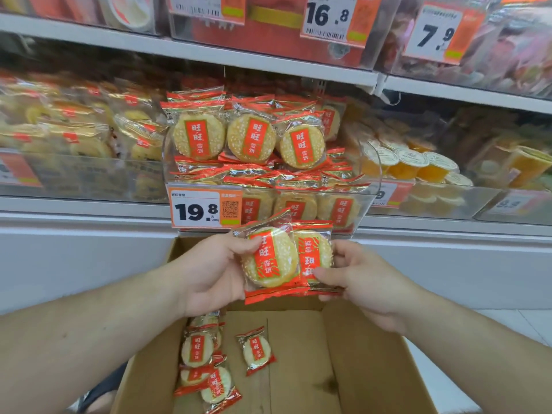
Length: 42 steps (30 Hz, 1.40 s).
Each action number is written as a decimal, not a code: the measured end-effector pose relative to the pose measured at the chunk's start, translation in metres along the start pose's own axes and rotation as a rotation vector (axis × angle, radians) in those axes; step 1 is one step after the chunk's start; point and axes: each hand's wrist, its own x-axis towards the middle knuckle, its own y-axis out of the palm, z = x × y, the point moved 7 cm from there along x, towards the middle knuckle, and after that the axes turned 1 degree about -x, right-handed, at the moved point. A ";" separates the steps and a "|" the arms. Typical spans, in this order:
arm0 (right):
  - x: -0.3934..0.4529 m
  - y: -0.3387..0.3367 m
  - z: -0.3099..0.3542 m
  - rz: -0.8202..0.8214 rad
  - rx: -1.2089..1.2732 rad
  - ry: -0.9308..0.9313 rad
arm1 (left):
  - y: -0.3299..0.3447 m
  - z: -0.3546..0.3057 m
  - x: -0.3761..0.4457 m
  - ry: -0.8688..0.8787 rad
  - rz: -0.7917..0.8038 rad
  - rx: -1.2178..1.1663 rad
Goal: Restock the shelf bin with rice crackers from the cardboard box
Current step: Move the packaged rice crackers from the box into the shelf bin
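Left hand: the left hand (pixel 215 270) grips a rice cracker packet (pixel 268 258) by its left edge, thumb across the front near the top of the red label, the other fingers hidden behind the wrapper.
Right hand: the right hand (pixel 355 276) pinches a second packet (pixel 316 252) at its right edge, thumb on the front low down, fingers curled behind.
Held packets: both are side by side between the two hands and overlap, the left one lying in front; the left packet's print reads upright, the right one's is upside down. They hang above the far end of the box and just below the front of the bin.
Shelf bin: the clear shelf bin (pixel 370 186) sits on the middle shelf straight ahead, heaped with matching packets; three stand on edge facing outward on top of the pile.
Price tag: a white and orange price tag (pixel 206 209) reading 19.8 is fixed to the bin's front left, just above the left hand.
Cardboard box: the open cardboard box (pixel 343 354) lies below the forearms, against the base of the shelving.
Loose packets: a few loose packets (pixel 203 366) lie on the box floor at its left side, and one single packet (pixel 257 349) lies apart, nearer the middle.
Neighbouring bins: cups with orange contents (pixel 415 165) fill the bin to the right; yellow wrapped snacks (pixel 74 130) fill the one to the left.
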 end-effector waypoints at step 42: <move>-0.018 -0.104 0.159 -0.397 -0.774 -0.567 | 0.113 -0.134 0.027 0.897 -0.241 1.255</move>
